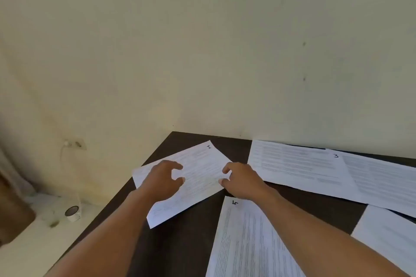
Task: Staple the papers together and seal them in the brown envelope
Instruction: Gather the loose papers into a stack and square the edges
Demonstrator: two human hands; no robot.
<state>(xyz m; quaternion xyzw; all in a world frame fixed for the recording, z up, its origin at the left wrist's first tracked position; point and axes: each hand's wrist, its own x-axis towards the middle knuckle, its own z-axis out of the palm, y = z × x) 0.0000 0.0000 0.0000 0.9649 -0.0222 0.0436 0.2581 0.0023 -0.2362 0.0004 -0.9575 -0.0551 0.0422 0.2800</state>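
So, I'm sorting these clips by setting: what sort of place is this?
Probably a plain home or office room: a dark table against a bare painted wall, numbered printed sheets spread on it, and a wall socket low on the left.

In my view, a dark brown tabletop [191,245] carries white sheets [382,182] striped with faint grey lines of print. Black handwritten numerals mark them: sheet 1 [202,171] at six o'clock, sheet 5 [247,245] at five, sheet 3 [299,168] at four. The wall [202,40] is pale cream, stained yellowish at eight o'clock.
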